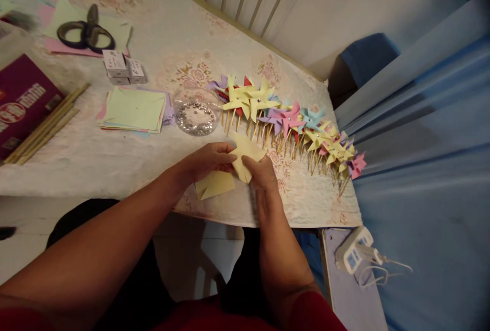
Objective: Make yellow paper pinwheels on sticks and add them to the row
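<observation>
Both my hands grip one small sheet of yellow paper (245,148) above the near edge of the table. My left hand (214,160) pinches its left side between thumb and fingers. On the lower right side, my right hand (264,175) has its thumb pressed on the sheet. Slits or folds show at the paper's lower edge, though I cannot tell which. Another yellow paper piece (220,185) with a cut in it lies on the cloth below my left hand. A clear round dish (197,111) of small metal fasteners stands beyond my hands.
Finished paper pinwheels (291,119) on sticks lie in a long row to the right. Left are a stack of coloured paper (133,110), small white boxes (122,68), black-handled scissors (86,33), wooden sticks (46,129) and a purple box (26,101). A power strip (354,249) sits lower right.
</observation>
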`<act>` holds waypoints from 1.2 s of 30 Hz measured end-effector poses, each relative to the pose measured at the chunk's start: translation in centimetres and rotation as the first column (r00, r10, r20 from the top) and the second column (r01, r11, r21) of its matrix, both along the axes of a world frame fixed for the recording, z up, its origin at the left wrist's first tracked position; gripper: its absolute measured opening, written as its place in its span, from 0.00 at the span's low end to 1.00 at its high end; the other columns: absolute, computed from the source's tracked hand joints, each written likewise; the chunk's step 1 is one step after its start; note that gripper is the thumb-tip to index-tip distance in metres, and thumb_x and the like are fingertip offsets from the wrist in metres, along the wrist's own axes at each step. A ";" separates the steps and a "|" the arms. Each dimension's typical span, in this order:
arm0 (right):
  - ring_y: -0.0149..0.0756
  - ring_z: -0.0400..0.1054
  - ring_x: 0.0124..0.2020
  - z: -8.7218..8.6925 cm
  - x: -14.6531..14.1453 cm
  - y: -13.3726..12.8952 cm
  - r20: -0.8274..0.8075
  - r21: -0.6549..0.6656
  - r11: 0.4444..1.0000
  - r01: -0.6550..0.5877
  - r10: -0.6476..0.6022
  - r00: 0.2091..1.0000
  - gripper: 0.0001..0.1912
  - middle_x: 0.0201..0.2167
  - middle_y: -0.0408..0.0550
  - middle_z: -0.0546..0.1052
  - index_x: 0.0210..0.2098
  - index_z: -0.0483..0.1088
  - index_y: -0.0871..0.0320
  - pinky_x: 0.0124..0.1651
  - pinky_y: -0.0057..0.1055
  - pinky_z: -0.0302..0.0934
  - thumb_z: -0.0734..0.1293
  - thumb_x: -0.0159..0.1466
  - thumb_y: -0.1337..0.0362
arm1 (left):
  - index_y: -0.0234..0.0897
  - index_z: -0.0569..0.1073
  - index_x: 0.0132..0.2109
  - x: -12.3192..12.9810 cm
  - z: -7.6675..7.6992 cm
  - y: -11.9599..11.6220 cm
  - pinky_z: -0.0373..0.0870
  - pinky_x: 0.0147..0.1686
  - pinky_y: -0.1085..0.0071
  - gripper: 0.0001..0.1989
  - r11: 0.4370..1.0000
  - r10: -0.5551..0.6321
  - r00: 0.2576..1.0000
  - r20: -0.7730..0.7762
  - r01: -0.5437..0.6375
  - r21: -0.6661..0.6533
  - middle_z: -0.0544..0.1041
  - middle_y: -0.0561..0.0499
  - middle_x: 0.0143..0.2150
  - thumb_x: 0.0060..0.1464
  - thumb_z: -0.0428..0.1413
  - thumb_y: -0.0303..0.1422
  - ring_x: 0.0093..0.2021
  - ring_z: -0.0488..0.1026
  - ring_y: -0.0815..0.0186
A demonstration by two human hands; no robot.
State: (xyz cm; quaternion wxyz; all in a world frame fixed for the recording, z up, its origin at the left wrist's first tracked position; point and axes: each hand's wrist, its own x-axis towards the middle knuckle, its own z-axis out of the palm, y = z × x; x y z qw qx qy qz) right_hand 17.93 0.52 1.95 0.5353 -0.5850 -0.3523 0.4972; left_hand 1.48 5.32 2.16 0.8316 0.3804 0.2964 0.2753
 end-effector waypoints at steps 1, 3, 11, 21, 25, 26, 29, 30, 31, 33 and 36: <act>0.37 0.75 0.28 0.0 -0.2 0.1 -0.015 0.022 0.999 0.040 -0.039 0.999 0.16 0.34 0.47 0.83 0.37 0.77 0.59 0.32 0.33 0.73 0.73 0.49 0.61 | 0.32 0.75 0.36 0.0 -0.2 0.0 0.72 0.37 0.70 0.15 1.000 0.002 1.000 0.028 -0.001 -0.027 0.79 0.47 0.34 0.43 0.68 0.37 0.33 0.76 0.65; 0.37 0.75 0.30 -0.1 -0.7 0.3 -0.050 0.067 0.991 0.116 -0.113 0.992 0.17 0.36 0.48 0.82 0.38 0.76 0.59 0.34 0.33 0.73 0.73 0.50 0.60 | 0.32 0.75 0.38 0.2 -0.6 0.0 0.73 0.41 0.66 0.18 0.997 0.024 0.996 0.086 -0.018 -0.069 0.79 0.46 0.36 0.44 0.69 0.39 0.35 0.77 0.64; 0.38 0.77 0.37 -0.4 -3.0 0.5 -0.129 0.139 0.939 0.315 -0.298 0.946 0.16 0.36 0.49 0.82 0.40 0.75 0.61 0.41 0.33 0.73 0.71 0.52 0.62 | 0.29 0.78 0.39 1.3 -0.6 -0.8 0.72 0.40 0.70 0.18 0.987 0.140 0.975 0.171 -0.123 -0.105 0.80 0.45 0.37 0.39 0.70 0.33 0.35 0.76 0.66; 0.37 0.77 0.36 -0.4 -5.1 0.2 -0.181 0.140 0.939 0.315 -0.288 0.940 0.15 0.35 0.46 0.82 0.41 0.75 0.60 0.41 0.32 0.73 0.70 0.54 0.64 | 0.32 0.76 0.30 2.2 -0.8 -1.3 0.68 0.30 0.74 0.09 0.970 0.244 0.961 0.128 -0.242 -0.030 0.77 0.51 0.26 0.44 0.64 0.34 0.26 0.72 0.69; 0.35 0.77 0.36 -0.8 -5.4 0.2 -0.267 0.159 0.935 0.318 -0.269 0.925 0.16 0.34 0.44 0.81 0.43 0.75 0.60 0.41 0.31 0.72 0.71 0.54 0.65 | 0.33 0.77 0.29 2.3 -1.0 -1.3 0.65 0.27 0.75 0.08 0.960 0.279 0.956 0.093 -0.278 -0.017 0.77 0.52 0.26 0.43 0.63 0.34 0.24 0.71 0.70; 0.35 0.76 0.35 -0.8 -5.4 0.2 -0.282 0.157 0.935 0.317 -0.265 0.922 0.16 0.33 0.43 0.81 0.42 0.75 0.59 0.41 0.30 0.72 0.71 0.54 0.65 | 0.32 0.77 0.29 2.4 -1.1 -1.3 0.65 0.26 0.75 0.08 0.959 0.284 0.955 0.085 -0.283 -0.021 0.77 0.51 0.26 0.43 0.63 0.34 0.24 0.70 0.70; 0.35 0.75 0.34 -0.8 -5.5 0.3 -0.296 0.152 0.940 0.304 -0.250 0.922 0.13 0.33 0.43 0.80 0.39 0.74 0.58 0.39 0.30 0.71 0.71 0.54 0.64 | 0.32 0.77 0.29 2.3 -1.4 -1.3 0.64 0.26 0.75 0.09 0.957 0.290 0.953 0.087 -0.289 -0.026 0.77 0.51 0.25 0.43 0.63 0.34 0.23 0.70 0.71; 0.34 0.75 0.34 -0.8 -5.5 0.2 -0.295 0.146 0.943 0.299 -0.247 0.923 0.11 0.32 0.42 0.79 0.38 0.73 0.58 0.38 0.30 0.71 0.71 0.54 0.63 | 0.32 0.77 0.29 2.2 -1.4 -1.2 0.65 0.26 0.75 0.09 0.957 0.291 0.952 0.092 -0.290 -0.027 0.76 0.52 0.25 0.43 0.63 0.34 0.23 0.70 0.71; 0.33 0.74 0.32 -0.7 -5.3 0.2 -0.288 0.137 0.944 0.299 -0.251 0.924 0.11 0.30 0.41 0.78 0.36 0.72 0.58 0.37 0.30 0.70 0.71 0.54 0.62 | 0.32 0.77 0.29 2.1 -1.4 -1.1 0.65 0.26 0.75 0.09 0.956 0.293 0.951 0.098 -0.291 -0.033 0.76 0.52 0.24 0.42 0.63 0.34 0.23 0.70 0.70; 0.30 0.69 0.27 -0.7 -4.9 0.1 -0.240 0.120 0.941 0.317 -0.282 0.929 0.09 0.25 0.38 0.73 0.32 0.70 0.57 0.32 0.27 0.66 0.71 0.55 0.60 | 0.32 0.77 0.31 1.9 -1.2 -0.9 0.68 0.28 0.74 0.08 0.953 0.302 0.946 0.115 -0.298 -0.054 0.77 0.52 0.25 0.42 0.63 0.33 0.24 0.72 0.69; 0.26 0.60 0.22 -0.5 -4.1 -0.3 -0.067 0.151 0.920 0.363 -0.357 0.932 0.10 0.20 0.34 0.65 0.29 0.66 0.56 0.27 0.24 0.58 0.69 0.59 0.58 | 0.33 0.78 0.31 1.6 -0.8 -0.3 0.70 0.31 0.73 0.07 0.937 0.348 0.927 0.139 -0.338 -0.087 0.79 0.51 0.27 0.42 0.63 0.32 0.28 0.76 0.66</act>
